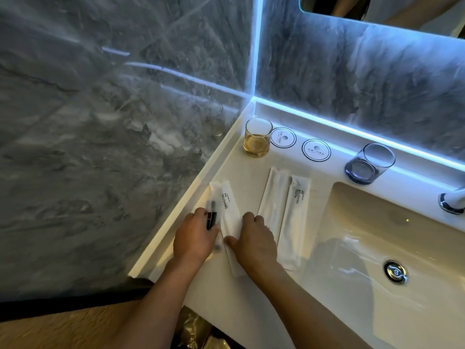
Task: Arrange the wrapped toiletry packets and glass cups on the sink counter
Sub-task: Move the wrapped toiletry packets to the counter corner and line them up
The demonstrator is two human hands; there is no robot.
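On the white sink counter (254,172), both hands rest on a pair of wrapped packets at the left edge. My left hand (195,238) grips a clear packet (213,212) with a dark item inside. My right hand (254,244) presses on the white "BRUSHING" packet (227,205). Two more white packets lie side by side to the right: a plain one (274,197) and one marked "BRUSHING TEETH" (297,215). An amber glass cup (257,137) stands in the back corner. A blue-tinted glass cup (368,163) stands behind the basin.
Two round white coasters (283,137) (316,150) lie between the cups. The sink basin (364,222) with its metal drain (395,272) is on the right, a tap (453,201) at the far right. Grey marble walls enclose the corner.
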